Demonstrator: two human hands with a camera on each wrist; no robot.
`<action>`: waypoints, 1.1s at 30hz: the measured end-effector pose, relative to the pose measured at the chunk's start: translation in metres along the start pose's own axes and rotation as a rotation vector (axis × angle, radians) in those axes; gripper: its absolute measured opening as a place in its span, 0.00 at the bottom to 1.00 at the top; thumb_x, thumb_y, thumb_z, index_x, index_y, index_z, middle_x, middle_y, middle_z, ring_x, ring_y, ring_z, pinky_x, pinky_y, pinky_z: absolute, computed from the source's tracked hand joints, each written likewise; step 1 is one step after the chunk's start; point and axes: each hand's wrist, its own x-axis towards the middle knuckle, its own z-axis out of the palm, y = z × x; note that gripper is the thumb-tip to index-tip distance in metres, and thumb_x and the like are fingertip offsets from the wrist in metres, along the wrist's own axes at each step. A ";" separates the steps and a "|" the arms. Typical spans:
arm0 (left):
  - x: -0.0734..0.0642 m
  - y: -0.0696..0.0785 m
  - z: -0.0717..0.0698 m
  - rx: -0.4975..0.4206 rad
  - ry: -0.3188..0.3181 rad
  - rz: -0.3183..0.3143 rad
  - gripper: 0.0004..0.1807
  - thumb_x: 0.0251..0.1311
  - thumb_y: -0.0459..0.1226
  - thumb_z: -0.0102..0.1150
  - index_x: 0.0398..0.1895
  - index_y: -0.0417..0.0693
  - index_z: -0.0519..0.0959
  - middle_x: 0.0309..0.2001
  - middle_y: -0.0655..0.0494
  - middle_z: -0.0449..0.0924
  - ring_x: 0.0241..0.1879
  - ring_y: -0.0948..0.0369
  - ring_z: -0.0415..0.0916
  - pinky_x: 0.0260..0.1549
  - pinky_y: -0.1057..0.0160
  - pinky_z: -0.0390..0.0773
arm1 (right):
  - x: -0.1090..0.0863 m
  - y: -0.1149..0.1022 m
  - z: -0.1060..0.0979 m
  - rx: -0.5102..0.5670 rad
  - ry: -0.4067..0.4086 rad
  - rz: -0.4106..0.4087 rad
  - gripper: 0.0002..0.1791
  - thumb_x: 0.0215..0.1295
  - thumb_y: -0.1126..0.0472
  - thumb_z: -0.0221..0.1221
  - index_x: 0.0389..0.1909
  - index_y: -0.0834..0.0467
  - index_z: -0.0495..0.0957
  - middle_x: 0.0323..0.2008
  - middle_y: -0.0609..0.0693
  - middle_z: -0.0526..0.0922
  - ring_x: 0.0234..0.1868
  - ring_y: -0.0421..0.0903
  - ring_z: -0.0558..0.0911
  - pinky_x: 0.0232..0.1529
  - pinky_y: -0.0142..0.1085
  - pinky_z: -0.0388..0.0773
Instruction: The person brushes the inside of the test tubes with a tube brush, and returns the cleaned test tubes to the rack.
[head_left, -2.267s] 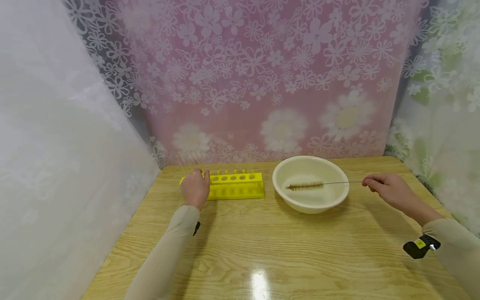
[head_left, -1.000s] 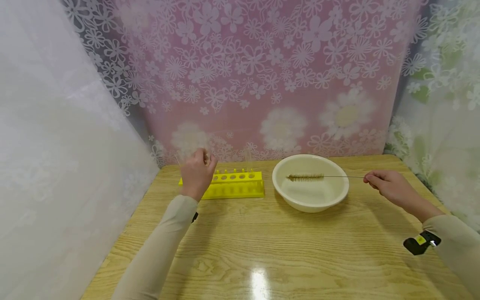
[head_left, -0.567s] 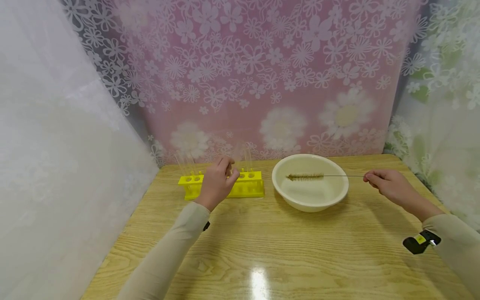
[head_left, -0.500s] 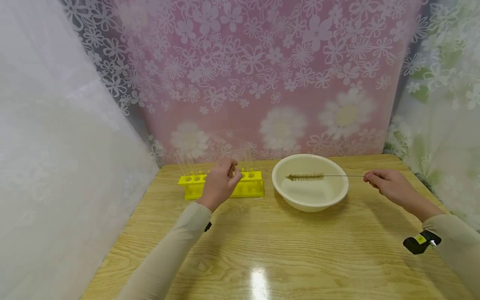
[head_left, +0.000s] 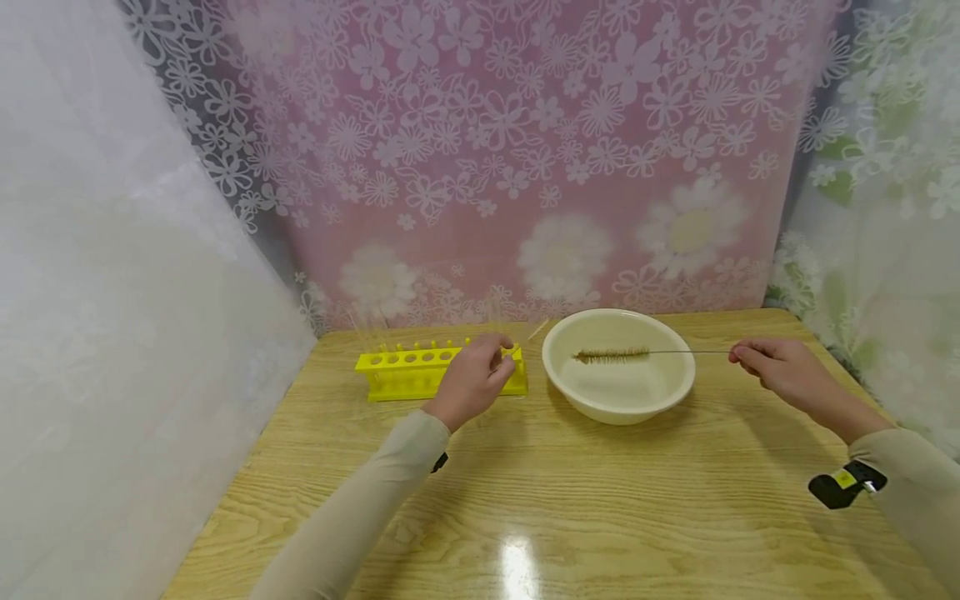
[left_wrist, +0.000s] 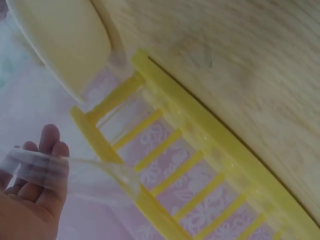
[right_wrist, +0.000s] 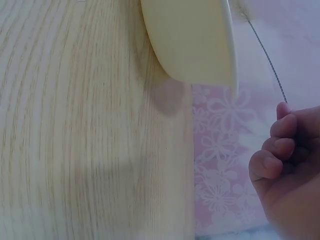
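Observation:
My left hand [head_left: 474,379] is raised in front of the right half of a yellow test tube rack [head_left: 405,387]. It pinches a clear glass test tube [left_wrist: 97,172], which lies slanted across the fingers in the left wrist view. The tube's far end points toward the basin in the head view. My right hand [head_left: 780,373] grips the thin twisted wire handle of a bristle test tube brush [head_left: 611,356] between thumb and fingers. The brush head is held level over the cream basin [head_left: 618,396].
Several clear tubes [head_left: 367,327] stand in the rack's left end, and others are faintly visible at its right end. The basin stands just right of the rack on the wooden table [head_left: 600,500]. A floral curtain [head_left: 465,167] hangs behind the table.
My left hand has lifted a tube from the rack's left part and carried it right, tilting it toward the basin. My right hand and the brush have stayed nearly still.

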 end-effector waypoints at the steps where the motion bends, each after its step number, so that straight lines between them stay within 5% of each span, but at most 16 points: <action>1: 0.000 0.001 0.002 -0.003 -0.021 -0.007 0.15 0.73 0.44 0.46 0.55 0.51 0.77 0.38 0.57 0.75 0.33 0.61 0.71 0.34 0.61 0.74 | 0.000 0.000 -0.001 0.003 0.000 -0.003 0.25 0.83 0.51 0.40 0.54 0.69 0.75 0.27 0.49 0.71 0.22 0.45 0.67 0.24 0.38 0.67; 6: 0.003 0.004 0.012 -0.005 -0.118 -0.037 0.15 0.74 0.46 0.43 0.55 0.54 0.75 0.48 0.55 0.76 0.44 0.56 0.76 0.41 0.60 0.77 | -0.002 0.000 -0.005 0.022 0.000 -0.006 0.25 0.83 0.50 0.39 0.55 0.68 0.73 0.29 0.50 0.70 0.22 0.45 0.66 0.24 0.39 0.66; 10: 0.004 0.006 0.020 0.017 -0.160 -0.050 0.16 0.74 0.48 0.41 0.55 0.55 0.75 0.51 0.53 0.77 0.43 0.58 0.75 0.40 0.60 0.77 | -0.002 0.001 -0.010 0.044 0.017 -0.022 0.24 0.83 0.51 0.40 0.54 0.69 0.73 0.28 0.49 0.68 0.21 0.45 0.64 0.22 0.39 0.65; 18: 0.007 0.007 0.028 0.053 -0.183 -0.067 0.16 0.75 0.50 0.43 0.54 0.57 0.77 0.45 0.58 0.74 0.37 0.62 0.73 0.35 0.63 0.75 | -0.003 -0.004 -0.018 0.041 0.029 -0.010 0.25 0.83 0.51 0.39 0.57 0.69 0.71 0.33 0.49 0.70 0.25 0.45 0.67 0.26 0.38 0.68; 33: 0.009 0.004 0.037 0.118 -0.175 -0.033 0.16 0.74 0.51 0.45 0.52 0.58 0.79 0.45 0.52 0.78 0.30 0.62 0.72 0.29 0.65 0.74 | -0.003 -0.007 -0.021 -0.002 0.035 -0.024 0.24 0.83 0.52 0.40 0.56 0.68 0.74 0.35 0.49 0.73 0.28 0.46 0.69 0.27 0.37 0.69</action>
